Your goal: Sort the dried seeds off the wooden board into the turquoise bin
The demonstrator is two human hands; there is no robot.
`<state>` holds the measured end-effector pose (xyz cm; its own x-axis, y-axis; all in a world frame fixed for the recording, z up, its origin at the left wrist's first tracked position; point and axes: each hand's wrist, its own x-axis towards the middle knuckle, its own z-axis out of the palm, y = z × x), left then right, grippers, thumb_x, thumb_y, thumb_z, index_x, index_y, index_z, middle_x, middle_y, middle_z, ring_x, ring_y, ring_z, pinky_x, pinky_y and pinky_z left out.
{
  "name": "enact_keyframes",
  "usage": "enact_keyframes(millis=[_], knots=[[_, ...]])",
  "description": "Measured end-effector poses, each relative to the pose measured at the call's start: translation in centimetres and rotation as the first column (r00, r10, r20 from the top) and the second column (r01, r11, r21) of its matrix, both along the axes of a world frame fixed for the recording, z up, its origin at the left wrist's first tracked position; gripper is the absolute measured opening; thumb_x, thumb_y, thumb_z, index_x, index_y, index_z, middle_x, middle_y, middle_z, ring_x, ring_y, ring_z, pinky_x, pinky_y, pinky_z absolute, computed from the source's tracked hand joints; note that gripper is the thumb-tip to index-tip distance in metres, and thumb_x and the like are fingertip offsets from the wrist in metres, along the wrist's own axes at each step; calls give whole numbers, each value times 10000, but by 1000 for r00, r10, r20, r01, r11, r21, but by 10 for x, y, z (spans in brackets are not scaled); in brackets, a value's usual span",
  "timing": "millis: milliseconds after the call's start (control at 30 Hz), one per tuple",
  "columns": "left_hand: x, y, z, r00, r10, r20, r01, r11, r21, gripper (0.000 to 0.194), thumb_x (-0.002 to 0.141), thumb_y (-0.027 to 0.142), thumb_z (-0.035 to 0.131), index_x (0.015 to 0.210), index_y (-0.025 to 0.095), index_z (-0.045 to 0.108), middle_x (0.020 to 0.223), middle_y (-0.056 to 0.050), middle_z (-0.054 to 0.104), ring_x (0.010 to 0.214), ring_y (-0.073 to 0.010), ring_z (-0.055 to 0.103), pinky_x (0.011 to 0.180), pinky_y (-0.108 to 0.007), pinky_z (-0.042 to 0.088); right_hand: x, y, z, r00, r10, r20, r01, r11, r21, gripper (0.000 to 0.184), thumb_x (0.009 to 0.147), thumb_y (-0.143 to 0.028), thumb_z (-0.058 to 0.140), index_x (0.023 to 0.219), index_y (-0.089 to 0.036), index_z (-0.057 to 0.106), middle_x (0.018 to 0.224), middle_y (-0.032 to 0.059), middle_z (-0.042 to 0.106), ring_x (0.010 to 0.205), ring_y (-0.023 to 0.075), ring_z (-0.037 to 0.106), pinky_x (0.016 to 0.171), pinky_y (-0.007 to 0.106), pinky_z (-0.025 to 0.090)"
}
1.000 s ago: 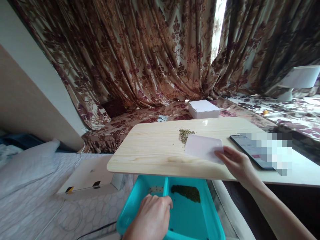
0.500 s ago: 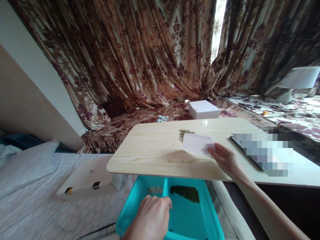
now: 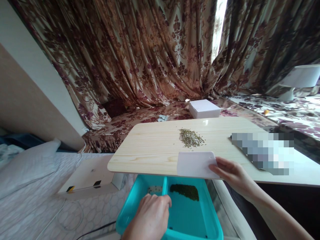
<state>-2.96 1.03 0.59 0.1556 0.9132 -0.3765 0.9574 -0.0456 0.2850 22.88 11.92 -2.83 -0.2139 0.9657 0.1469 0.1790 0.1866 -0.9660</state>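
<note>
My right hand [image 3: 233,175] pinches the right end of a flat white plastic scraper [image 3: 193,163] with a small corner hole. The scraper is over the front edge of the light wooden table [image 3: 140,146]. Behind it lies a loose pile of small green beans mixed with whitish grains [image 3: 191,138]. My left hand [image 3: 152,213] is curled closed over the divider of a turquoise bin [image 3: 192,216] below the table edge. The right compartment of the bin holds a heap of green beans [image 3: 185,191]; the left one has some pale grains [image 3: 155,189], partly hidden by my hand.
A pixelated dark-edged device [image 3: 262,155] lies at the table's right. Behind the table stands a white box [image 3: 204,108]. On the bed at left rests another white box [image 3: 87,175], and a cable [image 3: 96,230] runs near the bin.
My right hand has drawn the scraper from over the pile towards me, to the table's front edge. More of the pile now shows. My left hand has stayed on the bin.
</note>
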Motion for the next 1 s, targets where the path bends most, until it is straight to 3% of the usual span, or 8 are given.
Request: enact_keyframes(millis=[133,200,333,567,800,1000], knots=[[3,0,4,1000,-10,-8,10,1000,-27,404,950,167,309,1116,218,673,1039,-77,699,1043,-263,601,915,-364,416,22,-3,7,973,-222,-68,223,975,5,412,545,-590,809,753,-237,768,797,61,783,734,246,709,665,324,586],[8,1,5,999,-32,-16,31,999,-40,420,946,162,298,1128,214,673,1041,-86,699,1047,-270,598,918,-371,416,39,-2,7,923,-369,-110,374,927,23,386,493,-561,840,731,-265,768,793,56,786,709,238,712,647,311,583],[26,4,6,987,-146,-61,140,985,-98,431,883,128,329,1115,184,687,985,-125,707,993,-306,610,900,-413,422,68,1,3,825,-553,-114,561,825,65,312,560,-498,818,764,-271,755,857,68,791,773,263,731,699,339,592],[64,13,4,949,-311,-39,300,938,-176,440,863,156,347,1116,167,707,950,-162,714,940,-317,624,899,-433,416,81,8,-9,822,-569,-26,565,809,163,304,636,-497,744,801,-244,716,864,66,789,861,305,738,808,423,588],[65,15,8,948,-316,-32,306,936,-175,443,856,173,352,1117,176,710,951,-158,713,948,-313,627,897,-422,414,89,11,-22,770,-638,-5,616,742,266,272,701,-483,698,826,-242,703,857,56,781,832,278,736,778,392,584],[60,16,-1,950,-309,-51,299,943,-146,428,851,164,359,1093,177,712,933,-152,722,913,-315,645,870,-431,423,76,6,-26,821,-570,17,546,794,267,278,721,-475,667,828,-221,704,828,72,783,789,289,737,709,405,588]])
